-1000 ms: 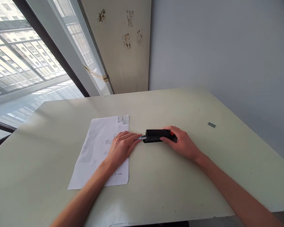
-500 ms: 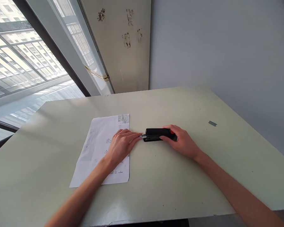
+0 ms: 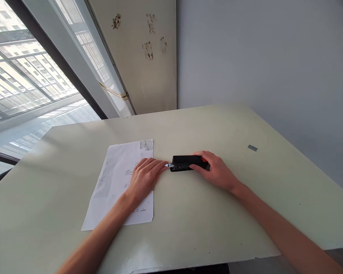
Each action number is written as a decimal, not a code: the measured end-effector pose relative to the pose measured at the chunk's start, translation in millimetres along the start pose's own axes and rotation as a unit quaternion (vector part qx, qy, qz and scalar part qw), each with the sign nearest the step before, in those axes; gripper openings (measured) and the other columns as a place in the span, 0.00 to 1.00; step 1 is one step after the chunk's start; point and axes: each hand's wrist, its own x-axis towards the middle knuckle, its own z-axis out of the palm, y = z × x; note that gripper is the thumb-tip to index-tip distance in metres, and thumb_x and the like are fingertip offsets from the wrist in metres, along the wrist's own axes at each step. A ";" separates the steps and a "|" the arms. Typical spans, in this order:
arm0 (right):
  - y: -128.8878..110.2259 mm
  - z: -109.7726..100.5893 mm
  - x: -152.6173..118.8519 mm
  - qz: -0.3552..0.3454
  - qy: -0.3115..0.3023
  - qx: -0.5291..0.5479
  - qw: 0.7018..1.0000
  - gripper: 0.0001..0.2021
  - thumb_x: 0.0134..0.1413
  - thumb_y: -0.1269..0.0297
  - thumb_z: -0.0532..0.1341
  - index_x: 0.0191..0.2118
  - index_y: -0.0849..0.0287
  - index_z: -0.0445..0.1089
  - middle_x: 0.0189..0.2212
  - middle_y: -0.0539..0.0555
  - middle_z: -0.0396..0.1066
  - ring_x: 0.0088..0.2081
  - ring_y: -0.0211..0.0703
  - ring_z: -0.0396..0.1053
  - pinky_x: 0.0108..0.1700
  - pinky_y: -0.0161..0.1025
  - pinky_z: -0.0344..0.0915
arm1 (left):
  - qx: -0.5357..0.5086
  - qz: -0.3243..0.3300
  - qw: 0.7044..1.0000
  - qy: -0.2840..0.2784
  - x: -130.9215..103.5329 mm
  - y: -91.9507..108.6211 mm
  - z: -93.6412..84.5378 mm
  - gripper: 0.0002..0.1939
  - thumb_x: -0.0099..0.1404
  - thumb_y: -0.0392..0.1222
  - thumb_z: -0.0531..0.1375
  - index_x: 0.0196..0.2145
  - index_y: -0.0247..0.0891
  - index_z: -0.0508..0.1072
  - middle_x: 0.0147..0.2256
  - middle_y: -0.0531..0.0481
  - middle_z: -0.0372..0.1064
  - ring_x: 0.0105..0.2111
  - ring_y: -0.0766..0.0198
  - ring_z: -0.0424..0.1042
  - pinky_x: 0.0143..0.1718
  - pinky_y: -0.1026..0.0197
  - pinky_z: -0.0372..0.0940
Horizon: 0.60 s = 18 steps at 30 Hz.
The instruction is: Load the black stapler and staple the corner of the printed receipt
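A black stapler (image 3: 183, 160) lies lengthwise on the table, its front end facing left. Wrapped around its rear part is my right hand (image 3: 214, 169), near a small red patch on the stapler. A short metal piece (image 3: 170, 164) sticks out of the stapler's front, and the fingertips of my left hand (image 3: 148, 173) are closed on its outer end. My left hand and forearm lie over printed white paper sheets (image 3: 117, 163), hiding part of the print. The undersides of my left fingers are hidden.
A small grey strip (image 3: 252, 147) lies on the pale table (image 3: 217, 213) toward the right. Behind the table stand a grey wall (image 3: 260, 57) and a cream panel (image 3: 151, 83) with brown marks. A window (image 3: 25, 68) is on the left.
The whole view has shifted slightly, so things sit a little further left. Both hands keep their grip on the stapler and its metal piece, with no clear movement between them.
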 end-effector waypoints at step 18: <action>-2.5 -0.6 0.3 0.005 -0.002 -0.002 1.000 0.15 0.67 0.45 0.60 0.51 0.47 0.72 0.43 0.53 0.77 0.45 0.51 0.71 0.45 0.46 0.70 | -0.044 -0.002 0.997 -0.058 2.6 -15.1 -11.1 0.13 0.79 0.47 0.56 0.50 0.43 0.79 0.40 0.48 0.81 0.38 0.58 0.78 0.44 0.54 0.70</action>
